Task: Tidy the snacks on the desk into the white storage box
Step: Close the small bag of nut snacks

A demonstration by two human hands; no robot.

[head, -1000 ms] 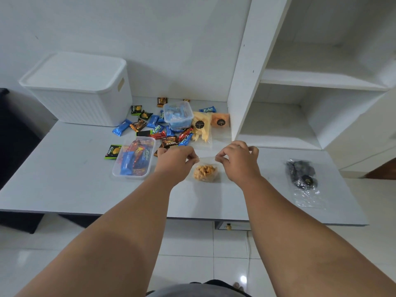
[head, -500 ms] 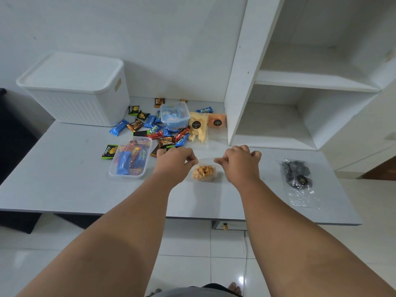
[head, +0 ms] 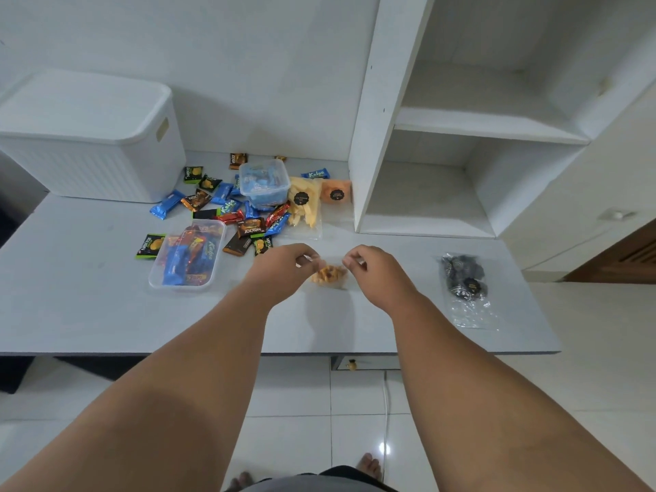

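Note:
A clear bag of orange snacks (head: 329,275) hangs just above the grey desk (head: 81,307), at the middle. My left hand (head: 284,268) pinches its top left corner and my right hand (head: 372,269) pinches its top right corner. The white storage box (head: 88,150) stands at the desk's back left with its lid on. Loose wrapped snacks (head: 220,207) lie scattered between the box and my hands. A clear tub of wrapped bars (head: 188,259) sits left of my left hand. A smaller lidded tub (head: 264,184) of blue sweets stands further back.
A bag of yellow chips (head: 303,207) and an orange packet (head: 335,194) lie against the white shelf unit (head: 372,136). A clear bag of dark snacks (head: 463,278) lies on the desk's right end. Tiled floor and my feet show below the desk edge.
Both hands have lifted the clear bag of orange snacks a little off the desk, pinching its top corners. The view has shifted slightly closer.

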